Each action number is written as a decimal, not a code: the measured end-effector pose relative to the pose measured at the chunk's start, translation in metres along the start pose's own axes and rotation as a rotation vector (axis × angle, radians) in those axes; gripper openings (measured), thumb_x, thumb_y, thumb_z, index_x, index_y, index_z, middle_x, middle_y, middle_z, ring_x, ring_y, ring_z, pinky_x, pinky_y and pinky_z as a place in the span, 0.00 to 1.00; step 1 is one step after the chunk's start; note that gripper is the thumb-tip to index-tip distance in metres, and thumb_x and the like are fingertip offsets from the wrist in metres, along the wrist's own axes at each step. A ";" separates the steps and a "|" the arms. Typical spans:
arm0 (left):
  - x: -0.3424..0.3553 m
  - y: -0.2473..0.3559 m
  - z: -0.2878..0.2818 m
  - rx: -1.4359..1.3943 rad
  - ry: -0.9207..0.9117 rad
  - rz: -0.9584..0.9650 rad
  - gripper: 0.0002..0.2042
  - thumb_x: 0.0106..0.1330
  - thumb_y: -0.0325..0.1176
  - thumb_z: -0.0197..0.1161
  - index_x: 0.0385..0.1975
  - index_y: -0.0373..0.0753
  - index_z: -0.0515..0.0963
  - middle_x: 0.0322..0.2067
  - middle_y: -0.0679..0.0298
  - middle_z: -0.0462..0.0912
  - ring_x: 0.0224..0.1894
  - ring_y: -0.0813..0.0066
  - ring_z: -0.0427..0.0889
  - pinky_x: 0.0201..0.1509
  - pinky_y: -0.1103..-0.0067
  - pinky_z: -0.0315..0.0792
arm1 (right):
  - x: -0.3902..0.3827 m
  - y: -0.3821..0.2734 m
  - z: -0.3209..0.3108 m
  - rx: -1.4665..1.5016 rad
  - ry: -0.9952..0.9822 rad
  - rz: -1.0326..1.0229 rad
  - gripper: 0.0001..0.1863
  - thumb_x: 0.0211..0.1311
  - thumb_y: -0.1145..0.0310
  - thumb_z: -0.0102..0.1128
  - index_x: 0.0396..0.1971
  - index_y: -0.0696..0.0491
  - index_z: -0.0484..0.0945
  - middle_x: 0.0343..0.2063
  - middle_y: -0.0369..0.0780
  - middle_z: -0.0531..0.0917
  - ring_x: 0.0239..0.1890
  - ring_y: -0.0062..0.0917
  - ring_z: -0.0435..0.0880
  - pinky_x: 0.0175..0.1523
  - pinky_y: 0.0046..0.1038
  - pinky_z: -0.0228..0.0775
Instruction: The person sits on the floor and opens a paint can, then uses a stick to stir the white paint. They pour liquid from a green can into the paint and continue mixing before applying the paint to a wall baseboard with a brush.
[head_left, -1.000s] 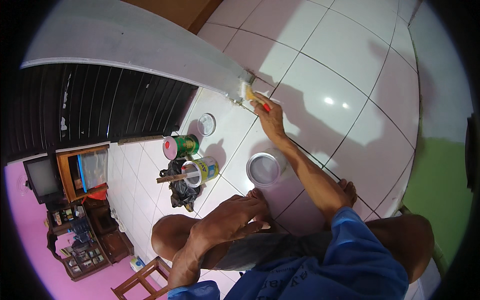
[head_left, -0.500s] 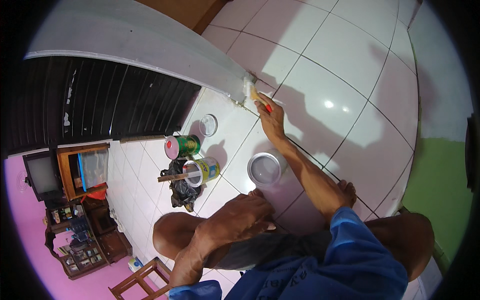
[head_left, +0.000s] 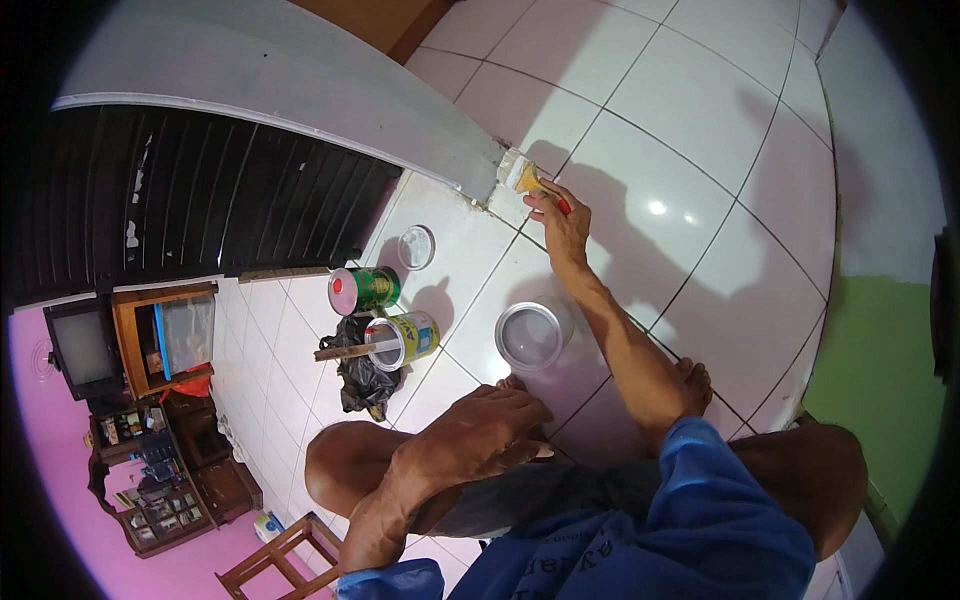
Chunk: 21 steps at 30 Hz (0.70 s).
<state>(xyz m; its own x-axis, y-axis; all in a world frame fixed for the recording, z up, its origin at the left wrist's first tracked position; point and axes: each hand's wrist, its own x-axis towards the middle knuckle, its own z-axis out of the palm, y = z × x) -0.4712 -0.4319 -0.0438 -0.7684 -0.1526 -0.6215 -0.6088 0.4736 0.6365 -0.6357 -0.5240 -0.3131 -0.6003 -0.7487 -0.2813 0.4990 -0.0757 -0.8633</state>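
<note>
My right hand (head_left: 566, 228) grips the handle of a paintbrush (head_left: 527, 180), which is yellow with a red end. White paint coats its bristles, which are at the bottom corner of the grey wall (head_left: 400, 110), just above the floor tiles; I cannot tell whether they touch it. My left hand (head_left: 490, 425) hangs loosely over my lap, holding nothing, fingers loosely stretched. Between my feet and the wall stands an open tub (head_left: 562, 318) with greyish-white paint inside. My right forearm passes beside it.
Left of the tub, a yellow-white can (head_left: 422, 334) lies open with a wooden stick (head_left: 345, 353) in it, against a black plastic bag (head_left: 365, 385). Nearby are a green can (head_left: 380, 288) and a clear round lid (head_left: 416, 248). Dark slatted panels (head_left: 200, 195) line the left.
My right hand has moved slightly right and down with the paintbrush, and the brush has turned so that its flat side shows. My left hand has hardly moved.
</note>
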 end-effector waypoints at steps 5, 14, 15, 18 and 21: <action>0.001 -0.001 0.003 -0.015 -0.011 0.025 0.21 0.66 0.34 0.69 0.58 0.41 0.78 0.53 0.59 0.84 0.58 0.52 0.80 0.65 0.63 0.73 | 0.003 0.007 0.001 -0.107 -0.030 0.039 0.22 0.70 0.69 0.62 0.60 0.64 0.77 0.46 0.48 0.88 0.48 0.33 0.90 0.49 0.29 0.84; -0.002 -0.004 0.003 -0.015 0.058 0.075 0.20 0.68 0.40 0.68 0.53 0.33 0.77 0.47 0.53 0.81 0.57 0.53 0.78 0.64 0.63 0.70 | -0.004 -0.010 0.013 0.102 -0.142 -0.022 0.22 0.70 0.66 0.60 0.59 0.63 0.78 0.45 0.48 0.88 0.49 0.35 0.90 0.51 0.30 0.83; -0.002 -0.003 0.005 -0.027 0.061 0.073 0.20 0.68 0.40 0.68 0.53 0.33 0.76 0.47 0.53 0.81 0.56 0.53 0.78 0.65 0.63 0.70 | 0.001 -0.007 0.004 0.088 -0.096 -0.044 0.22 0.70 0.66 0.60 0.58 0.64 0.78 0.44 0.47 0.89 0.49 0.35 0.90 0.51 0.30 0.83; -0.001 -0.004 0.010 -0.044 0.100 0.146 0.19 0.69 0.40 0.67 0.53 0.34 0.76 0.45 0.53 0.81 0.56 0.54 0.78 0.66 0.64 0.68 | 0.009 0.001 -0.012 -0.001 -0.004 -0.044 0.21 0.70 0.65 0.60 0.56 0.63 0.80 0.44 0.47 0.89 0.46 0.33 0.91 0.48 0.29 0.83; 0.000 0.000 0.005 -0.072 0.029 0.117 0.19 0.70 0.41 0.67 0.52 0.34 0.76 0.44 0.54 0.80 0.55 0.55 0.78 0.68 0.65 0.67 | 0.010 0.014 -0.011 -0.022 -0.001 0.009 0.21 0.69 0.66 0.61 0.56 0.63 0.80 0.45 0.46 0.89 0.45 0.32 0.91 0.47 0.28 0.83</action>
<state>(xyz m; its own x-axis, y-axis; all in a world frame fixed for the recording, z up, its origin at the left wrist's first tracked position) -0.4700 -0.4274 -0.0466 -0.8397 -0.1256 -0.5283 -0.5265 0.4263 0.7356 -0.6423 -0.5254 -0.3329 -0.5955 -0.7498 -0.2886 0.4905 -0.0548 -0.8697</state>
